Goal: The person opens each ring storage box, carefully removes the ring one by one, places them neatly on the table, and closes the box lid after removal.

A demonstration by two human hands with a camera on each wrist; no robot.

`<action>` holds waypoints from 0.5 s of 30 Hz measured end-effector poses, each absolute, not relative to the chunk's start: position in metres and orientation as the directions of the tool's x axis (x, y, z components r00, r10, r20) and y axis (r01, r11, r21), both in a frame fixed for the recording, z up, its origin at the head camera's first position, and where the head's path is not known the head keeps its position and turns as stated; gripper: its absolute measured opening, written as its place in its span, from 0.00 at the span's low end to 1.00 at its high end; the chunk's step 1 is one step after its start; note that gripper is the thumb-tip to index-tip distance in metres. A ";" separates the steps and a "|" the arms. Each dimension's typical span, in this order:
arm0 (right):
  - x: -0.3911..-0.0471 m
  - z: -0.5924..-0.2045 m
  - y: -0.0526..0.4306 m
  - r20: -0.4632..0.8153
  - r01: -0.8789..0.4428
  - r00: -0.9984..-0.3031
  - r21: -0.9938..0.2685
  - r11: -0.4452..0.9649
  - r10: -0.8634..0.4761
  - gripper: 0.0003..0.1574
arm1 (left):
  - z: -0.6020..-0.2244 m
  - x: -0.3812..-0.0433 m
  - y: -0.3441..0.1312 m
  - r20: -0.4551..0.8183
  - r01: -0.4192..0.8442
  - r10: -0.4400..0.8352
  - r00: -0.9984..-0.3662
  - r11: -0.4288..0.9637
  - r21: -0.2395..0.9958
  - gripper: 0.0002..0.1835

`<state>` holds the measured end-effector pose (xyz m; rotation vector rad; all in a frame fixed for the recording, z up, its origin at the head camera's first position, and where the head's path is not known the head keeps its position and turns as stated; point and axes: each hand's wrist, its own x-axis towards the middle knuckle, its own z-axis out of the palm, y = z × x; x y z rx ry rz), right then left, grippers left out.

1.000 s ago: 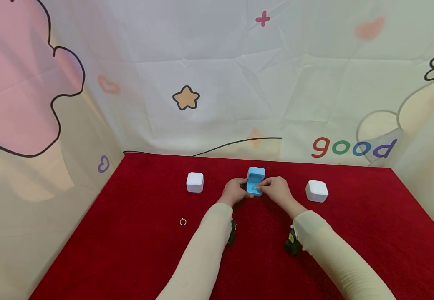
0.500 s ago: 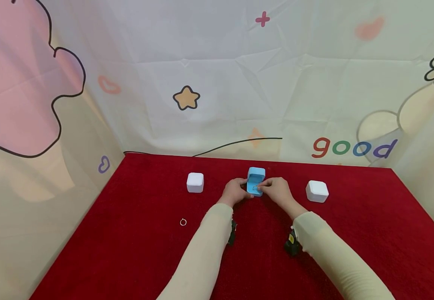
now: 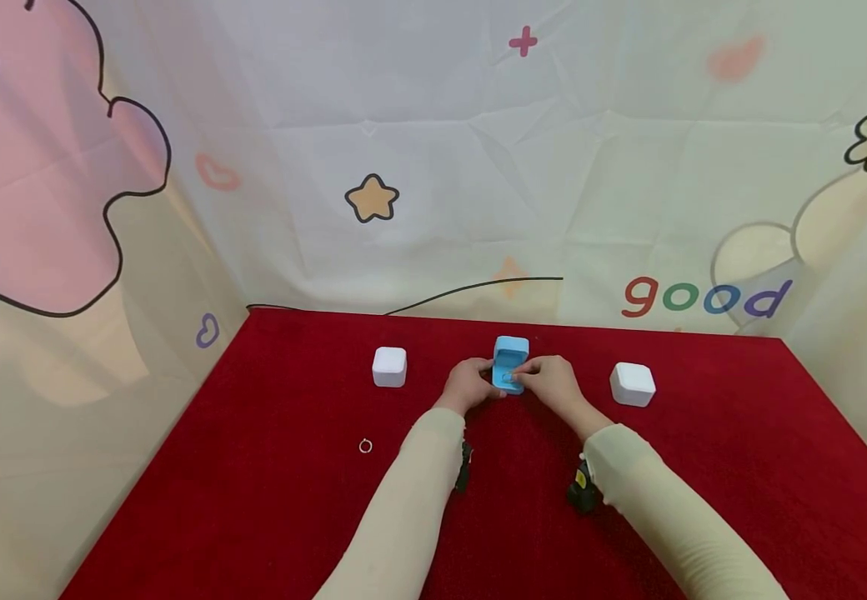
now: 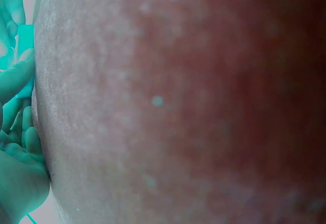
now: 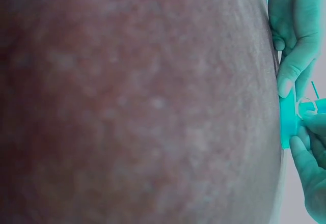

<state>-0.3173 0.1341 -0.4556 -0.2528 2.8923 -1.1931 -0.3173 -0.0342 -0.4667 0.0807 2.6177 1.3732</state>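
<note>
white boxes [image 3: 389, 367] [image 3: 632, 385]: 2
blue box [image 3: 511, 347]: 1
rings [image 3: 365, 452] [image 5: 298, 108]: 2 (1 on red cloth [image 3: 268, 500], 1 at blue box)
left hand [image 3: 467, 383]: 1
right hand [image 3: 551, 381]: 1
sleeves [image 3: 407, 508] [image 3: 677, 504]: 2
wrist devices [image 3: 463, 467] [image 3: 582, 492]: 2

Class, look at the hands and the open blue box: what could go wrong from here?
The thin ring pinched by the right hand might slip and drop. The blue box could shift if the left hand loosens its hold. The other ring, lying loose on the red cloth, might get brushed by the left sleeve.
</note>
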 end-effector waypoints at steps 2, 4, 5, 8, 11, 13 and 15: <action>-0.317 -0.455 0.134 0.058 -0.146 -0.987 -0.703 0.696 -0.148 0.14 | -0.467 -0.317 -0.034 -0.142 -0.043 0.134 -0.981 0.565 0.824 0.32; -0.317 -0.455 0.134 0.060 -0.149 -0.987 -0.703 0.696 -0.150 0.14 | -0.466 -0.317 -0.034 -0.143 -0.044 0.133 -0.981 0.562 0.826 0.32; -0.317 -0.455 0.134 0.062 -0.150 -0.987 -0.703 0.696 -0.151 0.14 | -0.466 -0.317 -0.034 -0.146 -0.047 0.133 -0.980 0.563 0.825 0.32; -0.317 -0.456 0.134 0.064 -0.151 -0.987 -0.704 0.694 -0.150 0.14 | -0.466 -0.317 -0.034 -0.149 -0.049 0.133 -0.980 0.562 0.826 0.32; -0.317 -0.456 0.134 0.066 -0.154 -0.986 -0.706 0.691 -0.152 0.14 | -0.466 -0.316 -0.034 -0.144 -0.044 0.133 -0.981 0.564 0.824 0.32; -0.317 -0.455 0.134 0.068 -0.156 -0.986 -0.708 0.689 -0.154 0.14 | -0.466 -0.316 -0.034 -0.139 -0.039 0.134 -0.981 0.566 0.823 0.32; -0.317 -0.455 0.134 0.066 -0.154 -0.986 -0.710 0.687 -0.153 0.14 | -0.466 -0.316 -0.034 -0.136 -0.037 0.133 -0.982 0.568 0.822 0.32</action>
